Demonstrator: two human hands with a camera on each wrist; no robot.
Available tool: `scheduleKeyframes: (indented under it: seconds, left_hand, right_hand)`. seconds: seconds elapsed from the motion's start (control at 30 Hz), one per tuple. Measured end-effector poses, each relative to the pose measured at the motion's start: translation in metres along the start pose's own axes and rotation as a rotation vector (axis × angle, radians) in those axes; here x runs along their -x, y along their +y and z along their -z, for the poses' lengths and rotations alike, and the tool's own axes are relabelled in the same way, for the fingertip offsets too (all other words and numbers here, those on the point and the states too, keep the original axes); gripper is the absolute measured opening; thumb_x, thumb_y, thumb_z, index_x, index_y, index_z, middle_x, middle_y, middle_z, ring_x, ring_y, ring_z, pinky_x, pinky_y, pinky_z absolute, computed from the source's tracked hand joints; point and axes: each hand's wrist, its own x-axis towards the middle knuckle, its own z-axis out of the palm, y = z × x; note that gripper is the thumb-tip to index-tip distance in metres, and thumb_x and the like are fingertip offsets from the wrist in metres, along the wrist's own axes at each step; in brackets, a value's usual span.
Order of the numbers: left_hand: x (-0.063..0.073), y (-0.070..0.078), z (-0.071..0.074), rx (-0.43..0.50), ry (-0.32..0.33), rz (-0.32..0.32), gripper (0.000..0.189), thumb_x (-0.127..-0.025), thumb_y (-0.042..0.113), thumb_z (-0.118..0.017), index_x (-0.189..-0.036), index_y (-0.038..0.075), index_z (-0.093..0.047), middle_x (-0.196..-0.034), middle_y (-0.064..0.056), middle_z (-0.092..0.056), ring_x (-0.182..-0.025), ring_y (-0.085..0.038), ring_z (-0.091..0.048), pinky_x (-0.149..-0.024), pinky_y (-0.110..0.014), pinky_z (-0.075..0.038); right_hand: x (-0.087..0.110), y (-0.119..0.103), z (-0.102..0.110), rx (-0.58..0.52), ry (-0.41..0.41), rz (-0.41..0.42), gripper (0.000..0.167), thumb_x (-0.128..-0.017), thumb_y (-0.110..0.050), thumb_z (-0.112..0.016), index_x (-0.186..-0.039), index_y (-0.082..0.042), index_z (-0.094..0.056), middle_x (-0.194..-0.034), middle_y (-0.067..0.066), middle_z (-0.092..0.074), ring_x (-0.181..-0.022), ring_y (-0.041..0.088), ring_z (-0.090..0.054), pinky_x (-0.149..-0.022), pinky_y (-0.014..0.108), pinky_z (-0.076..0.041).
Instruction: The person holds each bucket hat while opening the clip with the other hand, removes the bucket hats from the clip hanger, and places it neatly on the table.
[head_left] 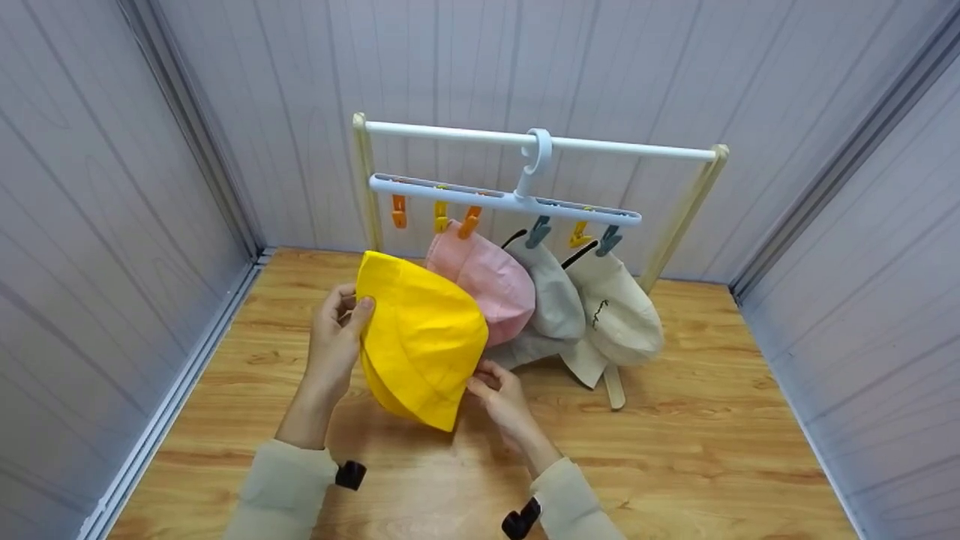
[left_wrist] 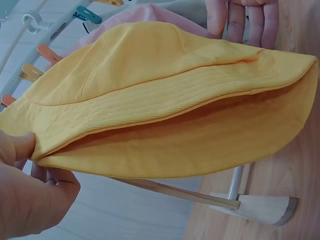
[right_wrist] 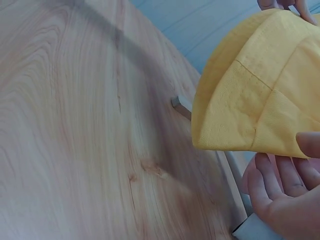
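Note:
A yellow bucket hat (head_left: pixel 420 337) is held sideways, its brim opening to the left and down. My left hand (head_left: pixel 337 337) pinches the brim's upper corner between thumb and fingers, plain in the left wrist view. At the hat's lower right edge is my right hand (head_left: pixel 506 401); in the right wrist view its thumb (right_wrist: pixel 309 144) lies over the fabric and its fingers (right_wrist: pixel 287 177) are beneath the edge. Behind the yellow hat hangs a pink hat (head_left: pixel 487 285) under an orange clip (head_left: pixel 470 223). An orange clip (head_left: pixel 399 211) and a yellow clip (head_left: pixel 441 210) hang farther left.
A pale blue clip hanger (head_left: pixel 450 193) hooks over the white rail (head_left: pixel 630 148) of a wooden-ended stand. Teal clips hold a grey hat (head_left: pixel 555 292) and a cream hat (head_left: pixel 619 315) on the right. Panelled walls (head_left: pixel 300 90) surround the wooden tabletop (head_left: pixel 720 420).

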Motion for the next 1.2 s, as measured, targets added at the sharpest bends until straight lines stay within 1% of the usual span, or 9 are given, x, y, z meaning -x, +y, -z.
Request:
scheduleKeyframes:
  seconds: [0.2,0.27,0.4,0.5,0.57,0.77,0.93,1.03,1.2]
  left_hand:
    - [0.002,-0.003,0.004,-0.008,0.004,0.033,0.029,-0.111,0.023,-0.056,-0.133,0.005,-0.057,-0.117,-0.013,-0.055,-0.1,-0.026,-0.058,-0.084,-0.027,-0.054]
    - [0.002,-0.005,0.006,-0.021,0.001,0.046,0.03,-0.111,0.023,-0.056,-0.134,0.004,-0.057,-0.118,-0.013,-0.055,-0.101,-0.026,-0.058,-0.085,-0.026,-0.054]
    - [0.004,-0.01,0.013,-0.056,0.009,0.055,0.03,-0.111,0.022,-0.057,-0.134,0.003,-0.056,-0.117,-0.013,-0.056,-0.101,-0.024,-0.059,-0.085,-0.026,-0.054]
    - [0.005,-0.015,0.02,-0.077,0.017,0.069,0.03,-0.111,0.024,-0.058,-0.133,0.003,-0.056,-0.115,-0.012,-0.057,-0.096,-0.023,-0.06,-0.081,-0.025,-0.054]
    - [0.007,-0.018,0.026,-0.093,0.019,0.084,0.032,-0.111,0.026,-0.058,-0.134,0.004,-0.056,-0.115,-0.012,-0.058,-0.096,-0.021,-0.061,-0.081,-0.025,-0.055]
    - [0.01,-0.027,0.04,-0.138,0.026,0.137,0.038,-0.11,0.031,-0.059,-0.137,0.005,-0.055,-0.119,-0.011,-0.062,-0.101,-0.019,-0.063,-0.086,-0.027,-0.058]
    - [0.011,-0.033,0.051,-0.141,0.049,0.186,0.039,-0.109,0.03,-0.06,-0.138,0.005,-0.055,-0.119,-0.008,-0.065,-0.103,-0.016,-0.065,-0.087,-0.025,-0.059]
    - [0.013,-0.037,0.06,-0.146,0.053,0.205,0.038,-0.11,0.03,-0.06,-0.138,0.005,-0.054,-0.118,-0.006,-0.066,-0.103,-0.015,-0.065,-0.087,-0.025,-0.059]
    - [0.017,-0.043,0.075,-0.146,0.054,0.231,0.038,-0.109,0.028,-0.062,-0.136,0.004,-0.054,-0.115,-0.004,-0.065,-0.102,-0.013,-0.065,-0.086,-0.026,-0.06]
  right_hand:
    - [0.005,-0.002,-0.002,0.056,0.036,0.017,0.033,-0.1,-0.008,-0.069,-0.129,0.007,-0.063,-0.117,0.013,-0.065,-0.106,0.021,-0.06,-0.097,0.036,-0.053]
    - [0.006,-0.003,-0.002,0.076,0.054,0.029,0.033,-0.1,-0.007,-0.069,-0.129,0.007,-0.063,-0.117,0.013,-0.065,-0.106,0.021,-0.06,-0.095,0.032,-0.053]
    - [0.009,-0.007,-0.001,0.087,0.077,0.051,0.034,-0.101,-0.004,-0.068,-0.131,0.009,-0.063,-0.118,0.016,-0.065,-0.104,0.02,-0.063,-0.093,0.031,-0.056]
    - [0.009,-0.009,0.0,0.084,0.086,0.063,0.033,-0.101,-0.002,-0.068,-0.131,0.009,-0.063,-0.118,0.017,-0.066,-0.102,0.02,-0.065,-0.092,0.031,-0.057]
    - [0.009,-0.011,0.001,0.09,0.094,0.075,0.032,-0.102,-0.002,-0.067,-0.132,0.008,-0.064,-0.117,0.017,-0.067,-0.1,0.019,-0.065,-0.09,0.029,-0.057]
    - [0.011,-0.016,-0.001,0.107,0.099,0.117,0.032,-0.101,-0.002,-0.067,-0.132,0.007,-0.066,-0.114,0.016,-0.068,-0.097,0.019,-0.063,-0.086,0.027,-0.055]
    - [0.011,-0.018,-0.007,0.11,0.089,0.12,0.031,-0.102,-0.002,-0.067,-0.131,0.006,-0.067,-0.115,0.017,-0.068,-0.099,0.02,-0.062,-0.085,0.025,-0.055]
    - [0.011,-0.019,-0.011,0.103,0.087,0.115,0.03,-0.101,-0.002,-0.068,-0.13,0.006,-0.068,-0.115,0.017,-0.069,-0.098,0.02,-0.063,-0.085,0.026,-0.056]
    - [0.009,-0.021,-0.019,0.123,0.084,0.112,0.029,-0.1,-0.002,-0.07,-0.128,0.005,-0.069,-0.112,0.016,-0.069,-0.096,0.02,-0.065,-0.085,0.027,-0.058]
